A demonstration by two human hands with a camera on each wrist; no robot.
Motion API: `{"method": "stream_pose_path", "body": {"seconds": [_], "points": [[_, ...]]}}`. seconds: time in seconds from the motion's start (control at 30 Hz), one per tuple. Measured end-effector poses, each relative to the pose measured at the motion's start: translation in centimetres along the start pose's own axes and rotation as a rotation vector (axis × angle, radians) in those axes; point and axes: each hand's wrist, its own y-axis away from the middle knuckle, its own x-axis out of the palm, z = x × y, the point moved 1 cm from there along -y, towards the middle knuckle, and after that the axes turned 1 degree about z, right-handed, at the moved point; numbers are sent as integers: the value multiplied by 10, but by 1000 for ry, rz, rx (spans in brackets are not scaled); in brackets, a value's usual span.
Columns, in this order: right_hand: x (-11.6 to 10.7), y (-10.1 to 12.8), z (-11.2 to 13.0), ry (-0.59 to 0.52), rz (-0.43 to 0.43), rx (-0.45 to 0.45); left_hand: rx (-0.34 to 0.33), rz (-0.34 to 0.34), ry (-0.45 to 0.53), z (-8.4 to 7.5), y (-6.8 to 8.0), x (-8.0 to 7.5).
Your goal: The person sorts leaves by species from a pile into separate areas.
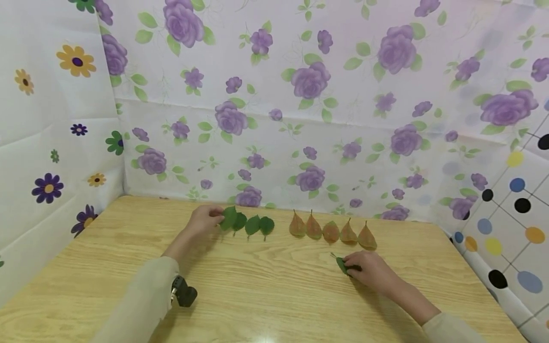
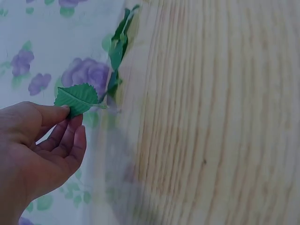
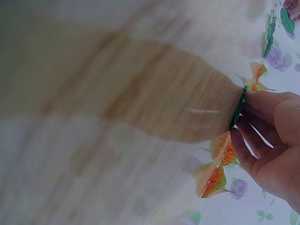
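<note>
My left hand (image 1: 205,220) pinches a green, saw-edged leaf (image 2: 77,98) between thumb and fingers, at the left end of a row near the back of the table. Just right of it lie three more green leaves (image 1: 253,225), stems toward me. My right hand (image 1: 372,270) holds another green leaf (image 3: 238,108) by thumb and fingertips, over the table in front of the orange leaves. Several orange-brown leaves (image 1: 313,228) with green edges form a second row to the right, most with stems pointing back. In the right wrist view my fingers partly hide that row.
The wooden table (image 1: 257,295) meets a purple-flowered backdrop (image 1: 274,143) right behind the leaf rows. Flower-print sheeting (image 1: 34,152) stands on the left and dotted sheeting (image 1: 514,238) on the right. A black device (image 1: 184,291) is at my left wrist.
</note>
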Motion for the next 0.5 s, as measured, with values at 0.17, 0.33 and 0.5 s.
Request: {"method": "stream_pose_path", "body": {"seconds": [0.17, 0.33, 0.5], "points": [[0, 0, 0, 6, -7, -1, -58, -21, 9, 11, -4, -4], [1, 0, 0, 12, -17, -19, -95, -38, -28, 22, -7, -1], [1, 0, 0, 14, -15, -14, -93, -55, -49, 26, -10, 2]]}}
